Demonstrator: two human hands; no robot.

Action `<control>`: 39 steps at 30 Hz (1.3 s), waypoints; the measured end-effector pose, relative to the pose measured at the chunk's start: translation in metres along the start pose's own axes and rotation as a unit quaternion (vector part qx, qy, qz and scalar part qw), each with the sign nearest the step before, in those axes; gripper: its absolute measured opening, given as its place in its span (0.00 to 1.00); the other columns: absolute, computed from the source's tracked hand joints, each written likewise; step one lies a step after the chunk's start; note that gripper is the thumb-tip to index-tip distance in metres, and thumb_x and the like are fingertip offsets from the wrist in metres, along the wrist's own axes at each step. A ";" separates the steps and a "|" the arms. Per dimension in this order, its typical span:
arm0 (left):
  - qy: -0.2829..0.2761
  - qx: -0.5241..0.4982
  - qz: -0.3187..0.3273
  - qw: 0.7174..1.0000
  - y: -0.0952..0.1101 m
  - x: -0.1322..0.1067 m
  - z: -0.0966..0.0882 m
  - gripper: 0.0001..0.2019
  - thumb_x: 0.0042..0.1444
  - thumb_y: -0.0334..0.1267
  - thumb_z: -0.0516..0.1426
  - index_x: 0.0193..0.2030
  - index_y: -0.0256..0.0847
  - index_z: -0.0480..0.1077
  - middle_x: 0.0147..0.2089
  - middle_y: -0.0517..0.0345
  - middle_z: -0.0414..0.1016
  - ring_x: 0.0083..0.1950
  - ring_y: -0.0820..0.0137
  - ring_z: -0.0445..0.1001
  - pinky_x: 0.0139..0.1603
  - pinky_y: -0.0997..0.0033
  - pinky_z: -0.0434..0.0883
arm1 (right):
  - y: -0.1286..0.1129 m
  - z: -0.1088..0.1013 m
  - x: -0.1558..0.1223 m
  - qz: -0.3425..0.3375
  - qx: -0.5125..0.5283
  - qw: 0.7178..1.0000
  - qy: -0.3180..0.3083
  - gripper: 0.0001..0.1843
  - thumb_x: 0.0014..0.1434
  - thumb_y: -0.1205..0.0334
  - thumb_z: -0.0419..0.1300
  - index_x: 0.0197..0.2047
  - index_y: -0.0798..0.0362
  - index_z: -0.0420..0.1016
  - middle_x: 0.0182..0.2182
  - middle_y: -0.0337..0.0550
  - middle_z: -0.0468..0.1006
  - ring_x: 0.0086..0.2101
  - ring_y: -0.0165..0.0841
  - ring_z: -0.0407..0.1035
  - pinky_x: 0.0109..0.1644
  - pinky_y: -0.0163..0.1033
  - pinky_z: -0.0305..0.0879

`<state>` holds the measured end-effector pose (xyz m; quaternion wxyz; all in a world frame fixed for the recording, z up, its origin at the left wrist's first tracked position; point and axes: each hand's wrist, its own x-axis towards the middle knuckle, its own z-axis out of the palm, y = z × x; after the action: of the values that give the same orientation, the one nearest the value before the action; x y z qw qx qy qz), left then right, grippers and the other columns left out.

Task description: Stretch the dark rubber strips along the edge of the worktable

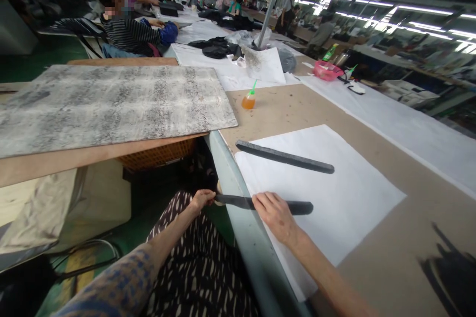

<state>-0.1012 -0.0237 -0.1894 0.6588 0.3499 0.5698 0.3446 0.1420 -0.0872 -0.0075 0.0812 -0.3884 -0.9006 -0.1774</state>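
Observation:
A dark fabric strip [300, 207] lies across the table's front edge, its right part on a white paper sheet [353, 198]. My left hand [204, 198] is closed on the strip's left end, out past the edge. Laid over the strip's middle, my right hand [275, 214] has its fingers together on top and hides that stretch; whether it grips or only presses I cannot make out. Farther back on the same sheet rests a second dark grey strip [286, 156], apart from both hands.
A bottle of orange liquid with a green nozzle [249, 99] stands behind the sheet. To the left lies a large mottled grey board [119, 104]. A pink basket [327, 70] and a slanted metal pole [272, 5] are farther back. A co-worker in stripes [130, 32] sits at the far left.

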 end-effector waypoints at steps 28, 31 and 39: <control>-0.193 0.081 0.139 0.968 0.092 -0.068 0.070 0.14 0.47 0.47 0.59 0.24 0.35 0.71 0.22 0.60 0.65 0.25 0.74 0.61 0.28 0.73 0.58 | 0.038 -0.014 -0.062 0.064 0.075 0.995 0.026 0.18 0.59 0.76 0.43 0.45 0.59 0.70 0.37 0.50 0.72 0.38 0.36 0.64 0.41 0.43 0.64; -0.189 0.073 0.141 0.969 0.086 -0.064 0.067 0.14 0.47 0.46 0.60 0.23 0.35 0.71 0.21 0.61 0.64 0.25 0.74 0.60 0.28 0.74 0.57 | 0.037 -0.013 -0.060 0.056 0.069 0.996 0.029 0.17 0.59 0.77 0.44 0.45 0.60 0.70 0.36 0.50 0.72 0.38 0.36 0.64 0.42 0.43 0.63; -0.146 0.110 0.126 0.975 0.062 -0.047 0.027 0.13 0.47 0.44 0.59 0.22 0.35 0.69 0.20 0.62 0.63 0.25 0.75 0.59 0.27 0.74 0.55 | 0.015 -0.007 -0.010 0.011 0.073 0.997 0.000 0.14 0.59 0.76 0.46 0.42 0.59 0.71 0.31 0.45 0.70 0.33 0.33 0.63 0.38 0.40 0.63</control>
<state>-0.0836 -0.0339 -0.1095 0.6439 0.5354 0.4534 0.3052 0.1597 -0.0868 0.0002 0.1116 -0.3915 -0.9067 -0.1102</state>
